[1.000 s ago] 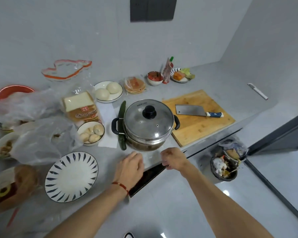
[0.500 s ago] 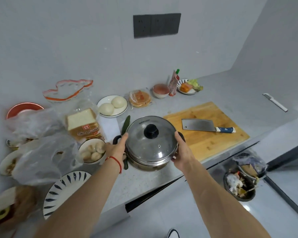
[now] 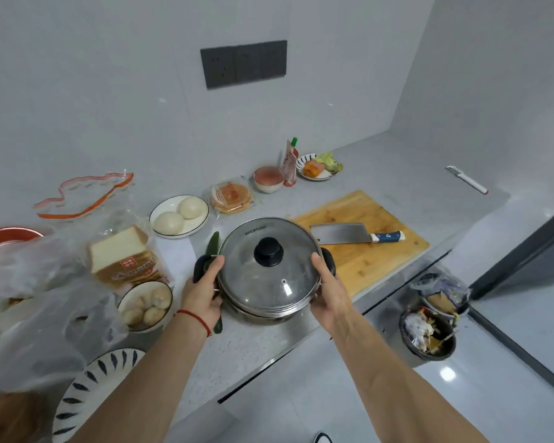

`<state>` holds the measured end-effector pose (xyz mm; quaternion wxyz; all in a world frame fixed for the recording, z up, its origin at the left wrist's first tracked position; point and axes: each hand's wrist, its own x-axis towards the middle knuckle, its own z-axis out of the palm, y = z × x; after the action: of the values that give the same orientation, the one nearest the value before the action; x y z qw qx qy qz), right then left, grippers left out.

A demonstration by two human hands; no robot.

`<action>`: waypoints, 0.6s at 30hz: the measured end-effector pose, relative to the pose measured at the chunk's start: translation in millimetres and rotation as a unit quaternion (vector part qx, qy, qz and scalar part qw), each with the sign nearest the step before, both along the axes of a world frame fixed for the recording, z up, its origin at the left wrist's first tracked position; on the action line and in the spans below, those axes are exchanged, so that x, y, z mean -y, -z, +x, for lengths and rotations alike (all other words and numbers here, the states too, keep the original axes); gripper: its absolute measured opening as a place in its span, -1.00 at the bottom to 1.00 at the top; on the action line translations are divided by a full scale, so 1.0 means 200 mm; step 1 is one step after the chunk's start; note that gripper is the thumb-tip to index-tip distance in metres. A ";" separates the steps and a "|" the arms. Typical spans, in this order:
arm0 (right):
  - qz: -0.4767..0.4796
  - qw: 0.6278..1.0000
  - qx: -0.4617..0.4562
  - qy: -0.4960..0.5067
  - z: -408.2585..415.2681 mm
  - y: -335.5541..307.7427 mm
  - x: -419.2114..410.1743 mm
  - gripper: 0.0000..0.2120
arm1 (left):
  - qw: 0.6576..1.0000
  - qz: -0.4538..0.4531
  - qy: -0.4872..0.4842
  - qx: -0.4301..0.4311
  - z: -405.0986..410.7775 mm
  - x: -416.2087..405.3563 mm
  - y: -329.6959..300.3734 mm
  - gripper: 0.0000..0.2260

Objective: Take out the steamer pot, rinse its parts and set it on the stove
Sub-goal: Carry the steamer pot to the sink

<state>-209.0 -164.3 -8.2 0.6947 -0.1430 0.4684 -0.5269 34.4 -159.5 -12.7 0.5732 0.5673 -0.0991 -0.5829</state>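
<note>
The steel steamer pot [image 3: 259, 310] stands on the grey counter [image 3: 253, 346] near its front edge, covered by a glass lid [image 3: 269, 276] with a black knob [image 3: 268, 251]. My left hand [image 3: 203, 290] grips the pot's left side at the black handle [image 3: 200, 266]. My right hand [image 3: 328, 290] holds the right side, just below the right handle [image 3: 330, 260]. Both thumbs rest against the lid's rim. The pot's lower body is mostly hidden behind the lid.
A cucumber [image 3: 212, 247] lies left of the pot, partly under my left hand. A cleaver [image 3: 349, 233] lies on a wooden board [image 3: 381, 251] to the right. Bowls, plates, bread [image 3: 122, 254] and plastic bags crowd the left. A waste bin [image 3: 427, 334] stands on the floor.
My hands rose from the counter's front edge to the pot's two sides and closed on it. The view moved closer and tilted up.
</note>
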 end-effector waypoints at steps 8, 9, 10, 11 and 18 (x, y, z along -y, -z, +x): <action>-0.029 0.977 -0.015 0.211 -0.65 -0.26 -0.34 -0.36 | 0.981 -0.072 0.182 -0.005 -0.78 0.06 -0.32 -0.72; -0.029 0.972 -0.017 0.233 -0.75 -0.29 -0.40 -0.30 | 0.975 -0.075 0.208 -0.004 -0.90 0.04 -0.35 -0.73; -0.028 0.966 -0.017 0.255 -0.85 -0.33 -0.47 -0.33 | 0.970 -0.077 0.230 -0.004 -1.02 0.00 -0.39 -0.73; -0.030 0.960 -0.018 0.277 -0.96 -0.35 -0.55 -0.43 | 0.965 -0.077 0.249 -0.009 -1.15 -0.04 -0.41 -0.74; -0.052 0.903 -0.002 0.426 -1.85 -0.39 -1.25 -0.73 | 0.912 -0.079 0.401 -0.018 -2.24 -0.43 -0.44 -0.67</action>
<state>-579.4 85.2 70.4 0.3943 0.0332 0.4579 -0.7961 -414.2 -73.9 74.9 0.3360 0.4221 -0.3541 -0.7639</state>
